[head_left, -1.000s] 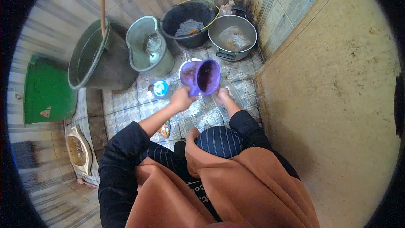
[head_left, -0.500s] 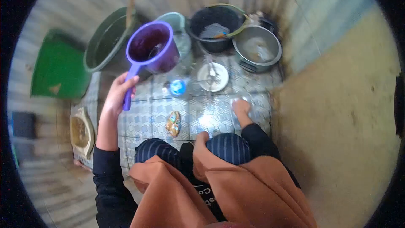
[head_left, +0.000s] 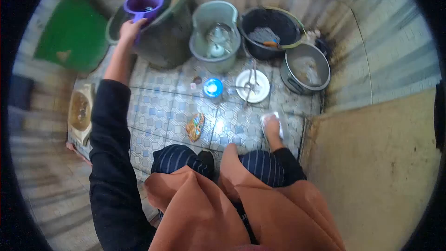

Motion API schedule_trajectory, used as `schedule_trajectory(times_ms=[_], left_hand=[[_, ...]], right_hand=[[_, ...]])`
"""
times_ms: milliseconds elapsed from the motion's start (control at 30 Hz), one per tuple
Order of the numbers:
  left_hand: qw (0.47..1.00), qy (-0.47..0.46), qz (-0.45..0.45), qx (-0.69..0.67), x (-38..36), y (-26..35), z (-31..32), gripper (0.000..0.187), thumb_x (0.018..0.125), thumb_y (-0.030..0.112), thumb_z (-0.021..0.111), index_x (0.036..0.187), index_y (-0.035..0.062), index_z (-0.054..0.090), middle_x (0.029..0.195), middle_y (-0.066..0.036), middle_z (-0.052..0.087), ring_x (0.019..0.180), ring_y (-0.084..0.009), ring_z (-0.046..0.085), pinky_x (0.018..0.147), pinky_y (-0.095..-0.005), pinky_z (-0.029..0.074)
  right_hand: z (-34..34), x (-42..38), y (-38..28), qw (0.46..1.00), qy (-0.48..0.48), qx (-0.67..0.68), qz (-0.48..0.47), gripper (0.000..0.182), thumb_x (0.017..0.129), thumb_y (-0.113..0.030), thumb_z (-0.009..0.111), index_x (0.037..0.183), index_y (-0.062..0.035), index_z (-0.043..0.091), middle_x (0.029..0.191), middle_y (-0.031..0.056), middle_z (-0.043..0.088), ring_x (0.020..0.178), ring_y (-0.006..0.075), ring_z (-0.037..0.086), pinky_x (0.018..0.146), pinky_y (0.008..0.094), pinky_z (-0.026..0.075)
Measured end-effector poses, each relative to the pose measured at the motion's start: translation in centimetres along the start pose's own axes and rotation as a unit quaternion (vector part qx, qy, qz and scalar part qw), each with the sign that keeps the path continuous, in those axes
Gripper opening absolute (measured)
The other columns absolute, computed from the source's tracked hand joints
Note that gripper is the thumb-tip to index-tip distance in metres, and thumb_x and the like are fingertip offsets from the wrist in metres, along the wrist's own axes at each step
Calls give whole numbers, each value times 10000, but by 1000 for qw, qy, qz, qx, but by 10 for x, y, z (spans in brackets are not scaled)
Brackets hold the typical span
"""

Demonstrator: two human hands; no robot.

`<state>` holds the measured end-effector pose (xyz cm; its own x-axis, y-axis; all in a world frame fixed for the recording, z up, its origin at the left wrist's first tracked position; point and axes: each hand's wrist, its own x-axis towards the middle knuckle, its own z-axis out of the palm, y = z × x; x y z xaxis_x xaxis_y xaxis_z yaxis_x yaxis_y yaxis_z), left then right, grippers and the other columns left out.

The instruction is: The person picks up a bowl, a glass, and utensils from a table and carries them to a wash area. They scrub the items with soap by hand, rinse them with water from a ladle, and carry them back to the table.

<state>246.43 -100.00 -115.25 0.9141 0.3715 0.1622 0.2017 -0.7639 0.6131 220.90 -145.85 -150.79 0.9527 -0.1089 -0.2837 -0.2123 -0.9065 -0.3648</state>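
Note:
My left hand grips the handle of a purple dipper, which is over the opening of a large grey-green bucket at the upper left. Down on the tiled floor at the right, my right hand rests on a small white item, its fingers too blurred to make out. Near it lies a white plate with cutlery across it. A blue-lidded container stands left of the plate. Closer to my knees is a crumpled colourful packet.
Along the back stand a pale green tub with dishes, a black basin and a metal pot. A green board and a squat toilet are at the left. A yellowish wall is on the right.
My left hand has carried the dipper up and left to the large bucket. The view has shifted, bringing more of the tubs into sight. My right hand remains low at the floor.

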Motion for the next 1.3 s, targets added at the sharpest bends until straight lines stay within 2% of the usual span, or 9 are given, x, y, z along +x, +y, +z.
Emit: schedule_trajectory(times_ms=[300, 400, 700, 767, 833, 933, 1067, 1233, 1300], left_hand=[[954, -71, -26, 289, 15, 1, 8, 592, 663, 524, 504, 881, -18, 595, 924, -199, 568, 907, -290, 537, 781, -345, 391], [920, -51, -4, 388, 6, 18, 12, 571, 706, 505, 443, 945, 3, 574, 992, -205, 537, 958, -307, 510, 808, -371, 392], [950, -33, -47, 306, -31, 25, 33, 579, 695, 551, 457, 1015, 78, 554, 1025, -200, 522, 929, -333, 506, 787, -362, 397], [947, 276, -30, 159, -74, 38, 70, 466, 690, 459, 543, 1022, 133, 527, 1038, -169, 483, 978, -318, 442, 809, -378, 367], [947, 275, 47, 161, -112, 57, 117, 432, 649, 352, 585, 1015, 157, 467, 1034, -109, 415, 955, -304, 404, 806, -410, 339], [944, 108, 304, 77, -178, 69, 191, 292, 594, 117, 552, 877, 57, 513, 866, -124, 482, 896, -293, 435, 769, -372, 357], [896, -393, 142, 148, -255, 54, 296, 292, 718, 155, 481, 977, 20, 467, 981, -179, 517, 890, -330, 517, 760, -420, 402], [888, -391, 143, 198, -295, 29, 342, 312, 750, 191, 441, 1006, 14, 418, 1032, -187, 483, 901, -351, 511, 748, -405, 425], [890, -390, 127, 199, -295, 30, 341, 290, 751, 179, 430, 990, 15, 426, 1030, -209, 471, 896, -362, 508, 752, -404, 423]], right_hand=[[-49, -7, -19, 973, -174, -43, 148, 290, 742, -206, 492, 980, -41, 472, 961, 187, 527, 883, 314, 509, 748, 382, 416], [0, -8, 9, 975, 187, -118, 26, 347, 755, -299, 475, 1026, -85, 444, 974, 190, 496, 841, 331, 526, 705, 418, 429], [-32, -12, 18, 980, -139, 20, 142, 378, 738, -301, 511, 1007, -43, 446, 1036, 212, 475, 853, 339, 517, 730, 400, 419], [-26, -14, 18, 990, -84, 29, 112, 352, 738, -311, 514, 960, -43, 462, 968, 219, 507, 822, 338, 529, 694, 406, 428], [-19, -24, 13, 993, 95, -34, 61, 328, 735, -312, 518, 921, -46, 477, 904, 219, 526, 790, 339, 536, 678, 411, 431], [-7, -35, 21, 980, 193, -10, 44, 296, 733, -310, 521, 864, -46, 498, 787, 217, 550, 742, 341, 548, 655, 422, 434], [-27, -26, 26, 991, -46, 64, 106, 319, 752, -275, 497, 971, -44, 476, 859, 186, 558, 786, 294, 564, 628, 391, 451], [-32, -15, 15, 982, -117, 4, 151, 341, 731, -221, 539, 1018, -53, 467, 930, 197, 535, 831, 316, 549, 661, 368, 456], [-30, -32, 7, 980, 186, -52, 46, 355, 731, -269, 524, 969, -9, 475, 917, 223, 495, 799, 362, 518, 696, 407, 426]])
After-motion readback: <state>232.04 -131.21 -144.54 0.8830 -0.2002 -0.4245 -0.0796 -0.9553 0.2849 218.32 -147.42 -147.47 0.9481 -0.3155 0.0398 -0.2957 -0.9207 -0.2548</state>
